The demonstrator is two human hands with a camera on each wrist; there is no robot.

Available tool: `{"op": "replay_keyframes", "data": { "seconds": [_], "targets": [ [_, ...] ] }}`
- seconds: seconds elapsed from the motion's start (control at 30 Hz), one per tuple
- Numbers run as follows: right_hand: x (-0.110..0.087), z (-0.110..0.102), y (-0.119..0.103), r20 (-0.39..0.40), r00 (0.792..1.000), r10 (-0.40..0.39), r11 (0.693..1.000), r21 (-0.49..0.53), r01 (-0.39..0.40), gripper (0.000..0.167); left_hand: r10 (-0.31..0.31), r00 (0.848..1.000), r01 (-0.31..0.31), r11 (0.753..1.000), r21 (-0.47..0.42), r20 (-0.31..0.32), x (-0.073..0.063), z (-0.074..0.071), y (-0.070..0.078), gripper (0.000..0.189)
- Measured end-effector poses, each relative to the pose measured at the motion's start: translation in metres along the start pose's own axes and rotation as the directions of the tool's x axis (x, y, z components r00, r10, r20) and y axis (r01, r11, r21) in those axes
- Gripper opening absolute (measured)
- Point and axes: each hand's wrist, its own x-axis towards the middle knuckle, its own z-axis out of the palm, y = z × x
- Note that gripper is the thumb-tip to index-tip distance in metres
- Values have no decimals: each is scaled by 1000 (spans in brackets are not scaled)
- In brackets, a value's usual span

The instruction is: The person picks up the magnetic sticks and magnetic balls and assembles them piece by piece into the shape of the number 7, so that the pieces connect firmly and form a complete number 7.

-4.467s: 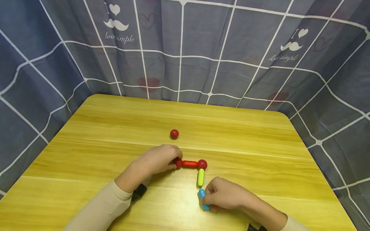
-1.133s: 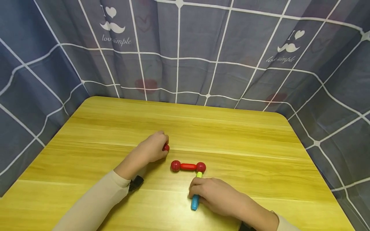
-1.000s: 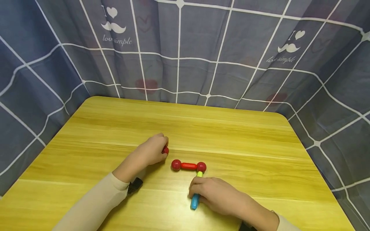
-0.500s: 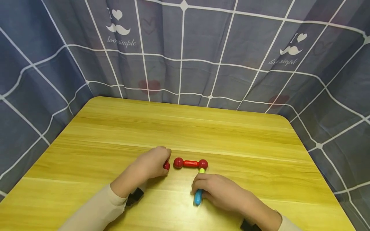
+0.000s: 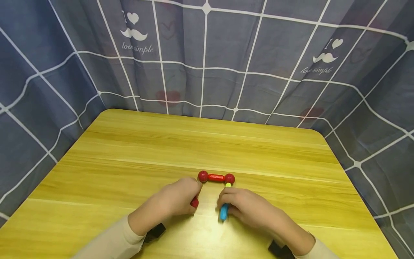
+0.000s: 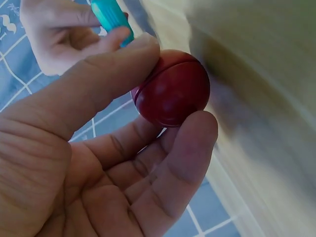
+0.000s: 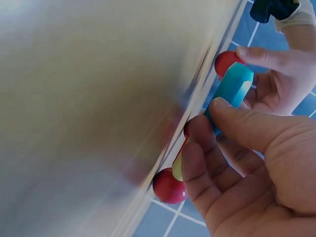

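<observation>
My left hand (image 5: 176,198) pinches a loose red ball (image 6: 173,89) between thumb and fingers, close over the table to the left of the blue rod. My right hand (image 5: 249,207) grips a blue rod (image 7: 231,86), and its near end sticks out from the fingers. Beyond those fingers, a yellow-green rod (image 5: 228,185) runs to a red ball (image 5: 229,178). The fingers hide where the blue and yellow-green rods meet. From that ball a red rod (image 5: 216,178) leads left to another red ball (image 5: 203,176), just past my left fingertips.
The pieces lie on a wooden table (image 5: 155,140) with rounded far corners. Behind it and along both sides hangs a grey-blue curtain (image 5: 226,46) with white grid lines. A dark band (image 5: 155,232) sits at my left wrist.
My left hand left the red rod's end ball, took the loose red ball and brought it nearer me. My right hand brought the blue rod into line with the yellow-green one. The joined pieces shifted slightly away.
</observation>
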Motion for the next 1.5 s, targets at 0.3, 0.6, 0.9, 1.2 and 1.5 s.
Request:
{"op": "replay_keyframes", "data": {
  "seconds": [0.3, 0.6, 0.9, 1.2, 1.5],
  "targets": [
    [6, -2, 11, -25, 1000, -5, 1000, -8, 5, 14, 28, 999, -27, 999, -34, 27, 3, 5, 8, 30],
    [11, -3, 15, -13, 999, 35, 999, -28, -36, 10, 57, 998, -56, 995, -80, 11, 7, 12, 17, 34],
    [14, -4, 13, 0, 998, 63, 997, -54, -63, 12, 81, 997, -80, 992, -95, 3, 9, 17, 23, 36],
    [16, -4, 14, -2, 999, 54, 993, -103, -54, 11, 78, 997, -76, 989, -125, 8, 13, 21, 28, 36],
    [20, -3, 11, 26, 998, 64, 992, -107, -61, 16, 62, 998, -63, 992, -113, -14, 15, 28, 35, 37]
  ]
}}
